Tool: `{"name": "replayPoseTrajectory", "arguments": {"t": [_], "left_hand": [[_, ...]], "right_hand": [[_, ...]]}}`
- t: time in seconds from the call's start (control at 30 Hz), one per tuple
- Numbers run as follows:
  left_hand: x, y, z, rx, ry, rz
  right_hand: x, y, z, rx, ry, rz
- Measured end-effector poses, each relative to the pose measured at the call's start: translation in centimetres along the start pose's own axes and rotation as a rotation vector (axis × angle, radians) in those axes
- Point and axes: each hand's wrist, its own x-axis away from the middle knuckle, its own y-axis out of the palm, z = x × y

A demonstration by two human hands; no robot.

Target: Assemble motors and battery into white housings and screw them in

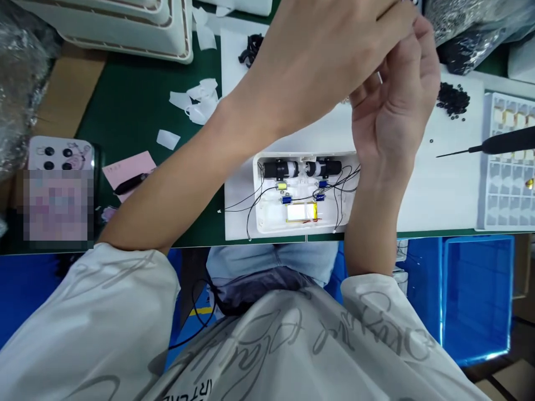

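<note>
Presently, both hands are raised over the far side of the counter [134,94], the left hand [355,44] crossing above the right hand [393,106], whose fingers curl inward. The fingertips of the 2 meet near the top margin; cannot tell whether either grip is clamped on something, or how its fingers stand. Nearer the body, a shallow white plastic case [271,220], rectangular with rounded corners and a raised rim, lies on a smooth white mat [443,184]. Contents: 2 matte black cylinders [273,169] with pale collars, end to end along the far wall; 3 small blue cylinders [286,200] and 1 yellow cylinder [282,186]; a flat white pouch [300,212] with a yellow end; thin black wires [340,184], looped and tangled at the right, trailing over the left rim. The case's near wall sits just inside the counter edge; its right end is partly covered by the right forearm. A broad stretch of mat shows between that forearm and the ribbed, translucent compartment tray [497,209], crossed by a slim-shafted screwdriver [510,141] with a dark handle. Beyond it, a heap of tiny black pieces [453,100] sits near a crinkled clear bag [472,28]. To the left, bare green surface separates torn white paper scraps [203,100] from a pink note [131,167].
</note>
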Motion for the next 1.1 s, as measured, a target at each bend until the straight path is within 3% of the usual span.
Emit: {"name": "replayPoseTrajectory", "arguments": {"t": [0.23,0.43,0.6,0.87,1.0,1.1], "left_hand": [[0.2,0.7,-0.3,0.123,-0.052,-0.079],[0.5,0.8,-0.2,0.157,-0.051,-0.108],[0.8,0.7,-1.4,0.129,0.006,-0.136],[2.0,-2.5,-3.4,0.250,0.026,-0.125],[3.7,-4.7,-4.8,0.236,-0.031,-0.058],[5.5,-5.1,-6.5,0.253,-0.162,-0.045]], "right_hand": [[-0.7,0.0,1.1,-0.133,-0.049,-0.059],[-0.4,0.4,0.7,-0.130,-0.037,-0.096],[-0.8,0.6,1.4,-0.050,-0.050,-0.086],[-1.2,-0.6,1.7,-0.129,-0.060,-0.343],[-1.3,-0.8,1.6,-0.228,-0.135,-0.311],[-0.2,-1.1,1.0,-0.243,-0.139,-0.219]]}}
